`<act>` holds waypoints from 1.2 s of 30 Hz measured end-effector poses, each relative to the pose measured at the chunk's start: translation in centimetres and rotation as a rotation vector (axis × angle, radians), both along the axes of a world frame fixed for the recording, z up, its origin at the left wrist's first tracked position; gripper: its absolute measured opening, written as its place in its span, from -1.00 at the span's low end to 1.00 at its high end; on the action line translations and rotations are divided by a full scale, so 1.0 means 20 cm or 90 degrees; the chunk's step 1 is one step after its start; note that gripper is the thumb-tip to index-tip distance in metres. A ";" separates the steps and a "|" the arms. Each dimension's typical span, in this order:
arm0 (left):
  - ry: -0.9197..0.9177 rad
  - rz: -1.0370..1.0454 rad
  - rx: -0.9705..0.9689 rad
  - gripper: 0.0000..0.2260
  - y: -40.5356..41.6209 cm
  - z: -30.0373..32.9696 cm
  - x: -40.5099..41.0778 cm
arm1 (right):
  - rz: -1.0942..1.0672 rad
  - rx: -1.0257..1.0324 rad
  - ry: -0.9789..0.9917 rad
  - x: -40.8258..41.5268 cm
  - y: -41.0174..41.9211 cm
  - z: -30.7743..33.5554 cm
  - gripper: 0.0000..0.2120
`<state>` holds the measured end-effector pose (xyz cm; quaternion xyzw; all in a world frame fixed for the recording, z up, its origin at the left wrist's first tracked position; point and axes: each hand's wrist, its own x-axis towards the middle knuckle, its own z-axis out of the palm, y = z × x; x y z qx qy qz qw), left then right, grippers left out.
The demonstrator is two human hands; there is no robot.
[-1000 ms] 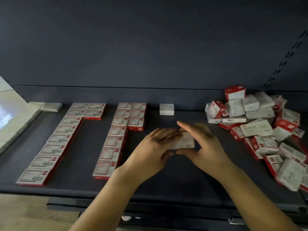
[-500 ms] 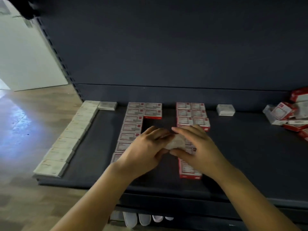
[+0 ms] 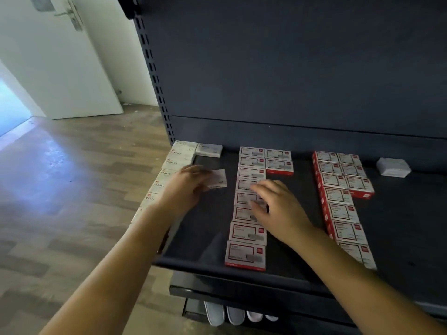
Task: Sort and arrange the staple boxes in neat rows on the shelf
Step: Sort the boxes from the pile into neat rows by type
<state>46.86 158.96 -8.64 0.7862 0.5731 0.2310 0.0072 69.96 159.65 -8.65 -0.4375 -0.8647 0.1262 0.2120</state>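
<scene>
White staple box (image 3: 219,179) pinched in left fingers (image 3: 205,176); right fingers (image 3: 260,189) relaxed.

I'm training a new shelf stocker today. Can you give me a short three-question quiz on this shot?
1. True or false: the left hand holds a white staple box.
2. Which does the right hand hover over? A) the lone white box at the back right B) the middle column of red-edged boxes C) the white column at the shelf's left edge
3. Fill in: the second white column so far holds only ___ box.

Key: 1 true; 2 B; 3 one.
</scene>
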 end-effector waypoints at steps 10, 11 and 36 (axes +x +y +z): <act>0.141 0.071 -0.101 -0.78 0.28 -0.08 -0.11 | 0.014 -0.005 0.087 -0.22 0.02 0.04 -0.50; 0.166 0.087 -0.120 -0.76 0.29 -0.10 -0.12 | 0.013 -0.007 0.092 -0.22 0.03 0.04 -0.49; 0.198 0.147 -0.207 -0.69 0.45 -0.04 -0.13 | -0.009 -0.071 0.062 -0.17 0.05 0.02 -0.29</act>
